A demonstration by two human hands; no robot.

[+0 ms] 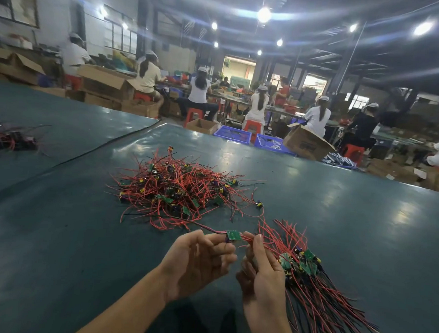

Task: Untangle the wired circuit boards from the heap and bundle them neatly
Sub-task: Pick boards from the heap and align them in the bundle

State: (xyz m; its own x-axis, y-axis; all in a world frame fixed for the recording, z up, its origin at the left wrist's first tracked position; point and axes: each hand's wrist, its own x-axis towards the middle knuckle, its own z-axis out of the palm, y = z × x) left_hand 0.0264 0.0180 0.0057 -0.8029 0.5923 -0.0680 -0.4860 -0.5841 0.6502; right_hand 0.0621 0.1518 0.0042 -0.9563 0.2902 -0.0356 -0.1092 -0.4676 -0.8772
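**One board between two hands, one heap, one bundle**

Two bare hands work over a dark green worktop (363, 224). The left hand (198, 262) has its fingers curled and pinches a single small green board (233, 235) at the fingertips. The board's red and black wires trail back toward the heap (179, 187).

The right hand (263, 278) is curled round one bundle (302, 262), gripping it where the wires gather, with its index finger raised toward the pinched board.

The heap lies on the worktop just beyond the hands. It is a loose tangle of thin red wires with a few black ones, dotted with small green boards and yellow and dark parts (too many and too knotted to count).

In the bundle the boards sit together just right of the right hand. Red wires fan away from the person, and red and black ones run toward the lower right.

A second, smaller tangle (9, 137) lies at the far left edge. Past the worktop stand two blue crates (234, 134) and an open cardboard box (307, 143), whose dark print is too blurred to read.
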